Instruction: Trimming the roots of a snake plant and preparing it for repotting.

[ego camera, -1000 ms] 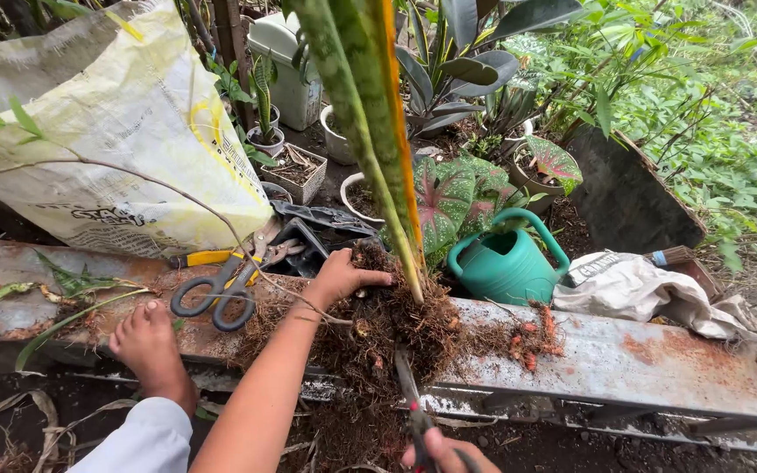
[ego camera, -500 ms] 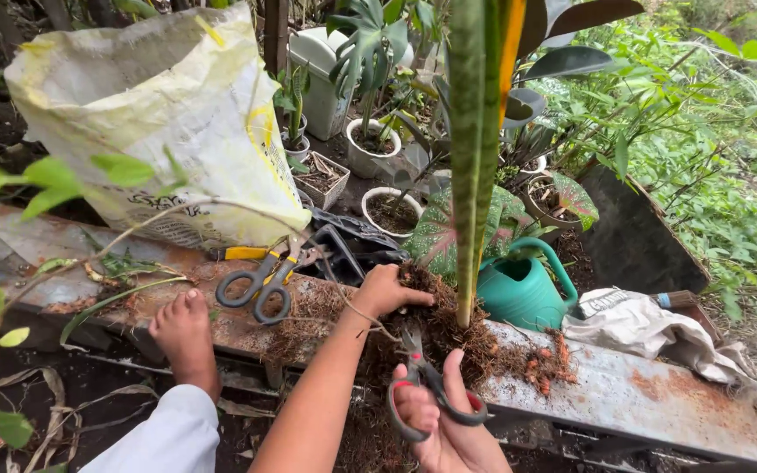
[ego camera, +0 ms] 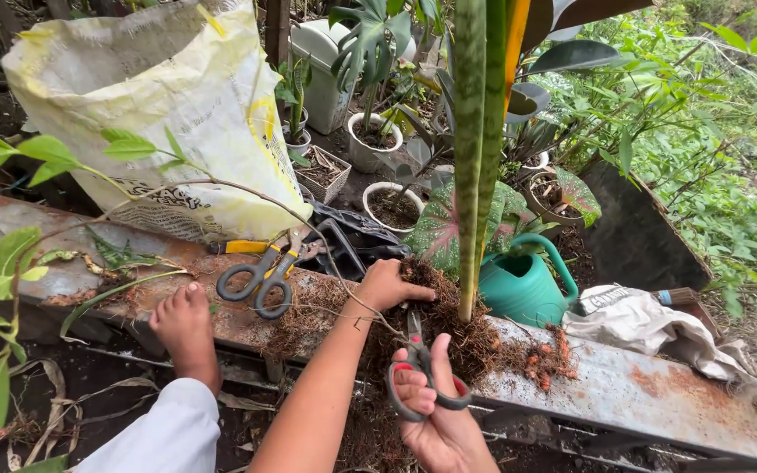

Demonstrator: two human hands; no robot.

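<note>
Scissors (ego camera: 420, 375) now closer into root ball (ego camera: 435, 328), blades pointing up at leaf base; half second back they sat lower, a full second back barely in view. Cutting roots looks underway. My right hand (ego camera: 435, 420), fingers clenched through red-grey loops. My left hand (ego camera: 389, 285) grasping root ball on rusty metal desk (ego camera: 641, 385). Roots: brown, fibrous, crumbly. Leaf (ego camera: 477, 149): stiff, upright, mottled green, yellow edge. Second scissors (ego camera: 260, 276) left, grey handles. Bare foot (ego camera: 184, 324) on desk. Teal watering can (ego camera: 519, 285) behind, smooth plastic.
</note>
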